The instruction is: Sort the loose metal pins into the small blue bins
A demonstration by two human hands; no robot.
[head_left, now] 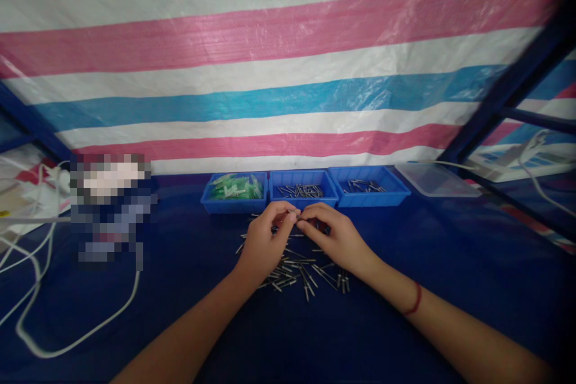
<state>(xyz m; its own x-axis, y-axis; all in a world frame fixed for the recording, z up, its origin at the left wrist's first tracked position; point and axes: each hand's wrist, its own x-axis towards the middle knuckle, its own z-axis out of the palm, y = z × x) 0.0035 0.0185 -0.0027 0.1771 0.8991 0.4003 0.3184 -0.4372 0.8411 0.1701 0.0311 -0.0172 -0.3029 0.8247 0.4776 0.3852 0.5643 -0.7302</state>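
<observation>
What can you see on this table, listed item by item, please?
striped sheet: one, pink, white and blue, hanging at the back.
trays: three, blue, side by side below the sheet.
green parts: heap, green, left tray.
sorted pins: many, grey, middle and right trays.
loose pins: pile, grey, under the hands.
clear container: one, see-through, right of the trays.
cable: one, white, far left.
table cover: one, dark blue, under everything.
bracelet: one, red, right wrist.
left hand: one, bare, fingertips pinched against the right's over the pile.
right hand: one, bare, fingertips pinched likewise.
</observation>
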